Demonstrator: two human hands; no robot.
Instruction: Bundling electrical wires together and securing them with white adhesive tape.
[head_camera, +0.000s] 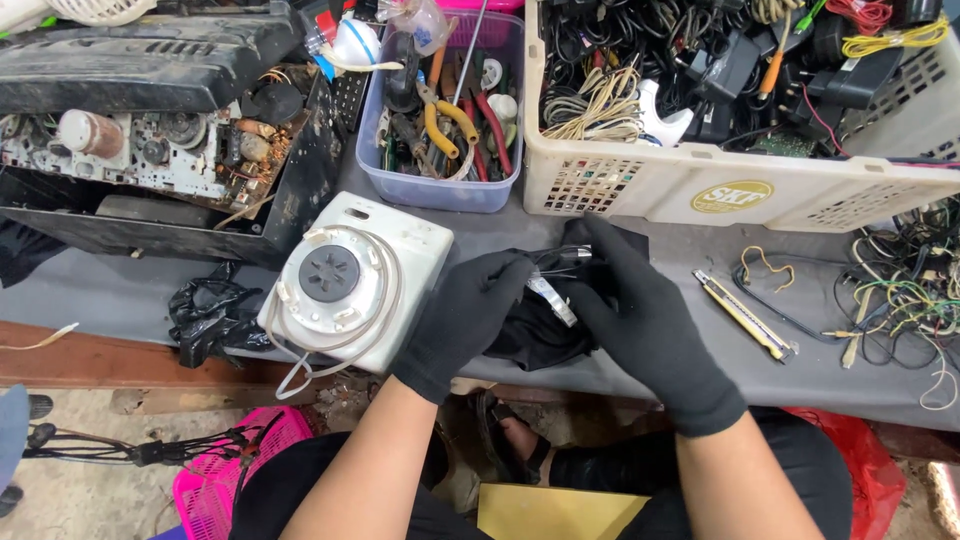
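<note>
While gloved fingers (545, 275) pinch it, metal strip (552, 300) — between both hands.

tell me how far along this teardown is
Done: the white casing lies on the table beside the left hand, apart from what is being worked on. In hand: both gloved hands, the right hand included, grip a black part with a silvery strip between the fingers. Left: the open radio chassis shows its boards in place; loose wires lie unsorted.

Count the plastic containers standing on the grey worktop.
2. A translucent purple tub of hand tools sits centre back; a cream slotted crate of cables stands to its right. Others may lie beyond the frame.
</note>
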